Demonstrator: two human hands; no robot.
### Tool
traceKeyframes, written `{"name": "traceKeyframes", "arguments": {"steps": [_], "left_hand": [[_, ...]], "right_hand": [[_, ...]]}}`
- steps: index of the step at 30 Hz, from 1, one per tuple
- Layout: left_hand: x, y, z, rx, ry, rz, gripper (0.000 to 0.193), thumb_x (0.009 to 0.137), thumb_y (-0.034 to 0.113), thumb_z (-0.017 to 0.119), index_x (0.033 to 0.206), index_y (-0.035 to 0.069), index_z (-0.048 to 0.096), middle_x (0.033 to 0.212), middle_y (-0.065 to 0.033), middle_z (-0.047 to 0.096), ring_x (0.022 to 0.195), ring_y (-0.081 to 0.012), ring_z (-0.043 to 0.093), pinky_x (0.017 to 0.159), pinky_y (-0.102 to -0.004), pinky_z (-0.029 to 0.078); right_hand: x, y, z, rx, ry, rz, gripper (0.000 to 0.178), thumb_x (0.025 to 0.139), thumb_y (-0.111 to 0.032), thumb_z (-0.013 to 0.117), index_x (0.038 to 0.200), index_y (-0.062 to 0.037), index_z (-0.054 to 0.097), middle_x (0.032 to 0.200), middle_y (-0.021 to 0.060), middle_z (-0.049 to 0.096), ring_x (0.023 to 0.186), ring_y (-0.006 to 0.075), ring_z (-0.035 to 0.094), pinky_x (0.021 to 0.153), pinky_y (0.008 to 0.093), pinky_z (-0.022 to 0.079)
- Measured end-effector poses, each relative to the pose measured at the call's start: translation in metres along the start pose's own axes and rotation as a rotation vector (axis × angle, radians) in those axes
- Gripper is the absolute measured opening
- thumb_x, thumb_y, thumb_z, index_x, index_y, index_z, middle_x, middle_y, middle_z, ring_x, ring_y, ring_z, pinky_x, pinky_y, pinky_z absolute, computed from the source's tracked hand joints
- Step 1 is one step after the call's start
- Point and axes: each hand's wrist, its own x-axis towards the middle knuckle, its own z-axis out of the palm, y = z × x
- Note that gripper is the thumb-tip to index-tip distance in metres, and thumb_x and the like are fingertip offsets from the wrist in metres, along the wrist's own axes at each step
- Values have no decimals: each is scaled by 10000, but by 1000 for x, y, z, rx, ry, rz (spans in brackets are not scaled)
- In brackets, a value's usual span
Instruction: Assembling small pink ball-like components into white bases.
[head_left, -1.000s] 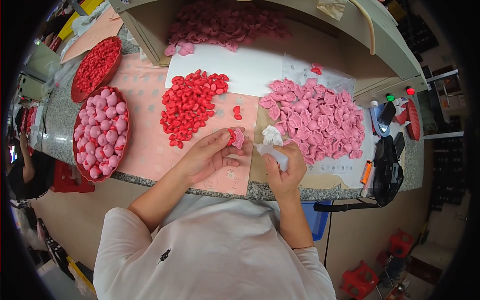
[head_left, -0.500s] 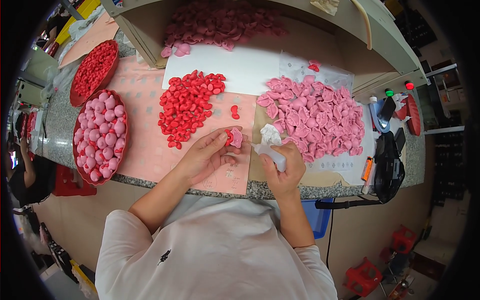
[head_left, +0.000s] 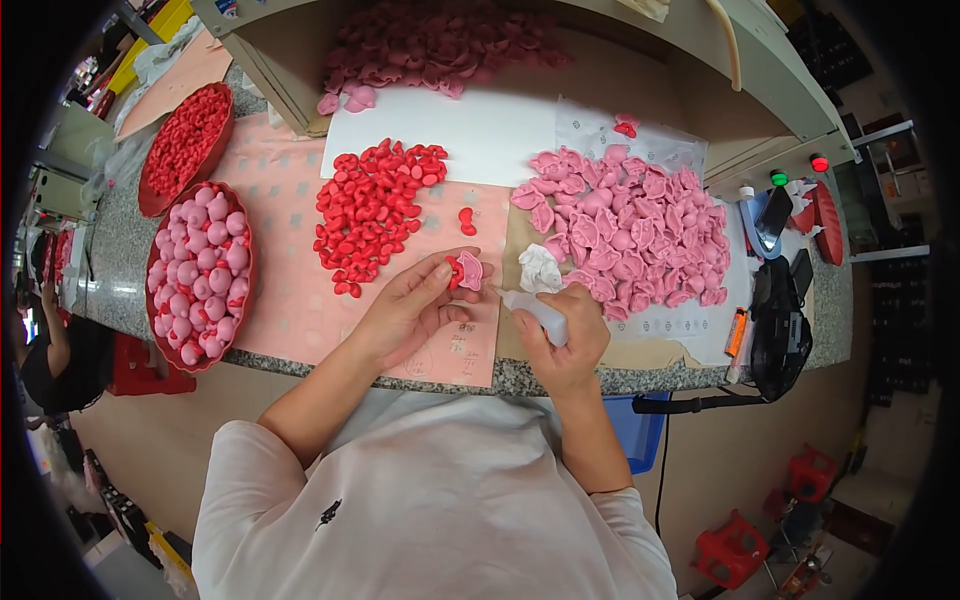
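Note:
Between the thumb and fingers of my left hand point(head_left: 412, 312) is a small pink hollow plastic piece point(head_left: 469, 270), with a red piece point(head_left: 455, 271) against its left side. My right hand point(head_left: 572, 345) is wrapped round a translucent squeeze bottle point(head_left: 540, 315), whose thin nozzle points left toward the pink piece, close to it. A crumpled white tissue point(head_left: 540, 269) lies just beyond the bottle. Left of the tissue, past my left fingers, lies a loose red piece point(head_left: 467, 222). A pile of red bean-shaped pieces point(head_left: 365, 215) is on the left, and a pile of pink pieces point(head_left: 630, 235) on the right.
At the left stand a red tray point(head_left: 250, 285) of pink-and-red parts and another red tray point(head_left: 148, 200) of red pieces. A cabinet point(head_left: 265, 75) with more pink pieces inside spans the back. A black bag point(head_left: 780, 335) and an orange tube point(head_left: 736, 333) lie at the right edge.
My right hand and the bottle have shifted very slightly left. Both hands keep their hold.

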Motion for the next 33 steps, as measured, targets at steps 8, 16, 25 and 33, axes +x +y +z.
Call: {"name": "traceKeyframes", "arguments": {"steps": [8, 16, 25, 33], "left_hand": [[-1, 0, 0, 24, 22, 20, 391, 990, 231, 434, 1325, 30, 418, 1249, -108, 539, 948, -113, 573, 780, -271, 482], [-2, 2, -4, -17, 36, 19, 379, 989, 235, 437, 1313, 38, 426, 1238, -92, 545, 958, -114, 570, 790, -273, 478], [-5, 3, -5, -36, 32, 18, 367, 989, 250, 436, 1293, 45, 438, 1240, -90, 542, 964, -118, 563, 792, -272, 471], [-6, 3, -7, -32, 38, 18, 395, 984, 268, 442, 1310, 46, 422, 1255, -98, 534, 962, -116, 560, 803, -274, 469]], "right_hand": [[-1, -2, 2, -11, 0, 8, 185, 715, -77, 734, 827, -8, 604, 724, 100, 583, 588, 231, 530, 545, 314, 420], [-5, -3, 4, -23, -22, 29, 167, 723, -78, 724, 817, -8, 604, 734, 99, 590, 596, 230, 534, 564, 316, 427], [-4, -7, 6, 18, -6, 21, 170, 730, -73, 712, 831, -2, 595, 743, 97, 594, 611, 227, 529, 573, 314, 429], [-9, -8, 4, 26, -21, 64, 155, 725, -54, 703, 823, 2, 595, 748, 99, 594, 615, 231, 531, 581, 319, 431]]}}
